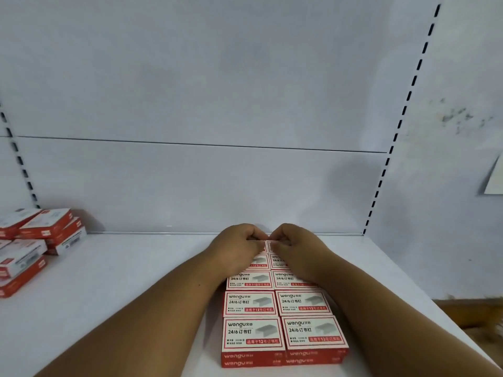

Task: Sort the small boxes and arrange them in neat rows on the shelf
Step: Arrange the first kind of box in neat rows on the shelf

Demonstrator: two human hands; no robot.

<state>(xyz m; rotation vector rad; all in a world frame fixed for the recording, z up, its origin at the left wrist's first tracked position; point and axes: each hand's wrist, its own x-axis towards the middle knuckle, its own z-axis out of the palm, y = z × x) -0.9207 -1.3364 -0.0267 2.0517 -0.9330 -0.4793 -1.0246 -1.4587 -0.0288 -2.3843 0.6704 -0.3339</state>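
Red-and-white staple boxes (277, 317) lie flat in two side-by-side columns on the white shelf (136, 289), stacked two high at the front. My left hand (239, 244) grips the rearmost box of the left column with curled fingers. My right hand (295, 244) grips the rearmost box of the right column the same way. Both hands meet at the far end of the columns and hide most of those two boxes. A loose pile of the same boxes (32, 243) lies at the shelf's left edge.
The white back panel (204, 172) rises just behind my hands. Slotted uprights (392, 148) frame the bay. A paper sheet (495, 178) hangs on the right wall. Wooden floor (479, 314) shows past the shelf's right edge.
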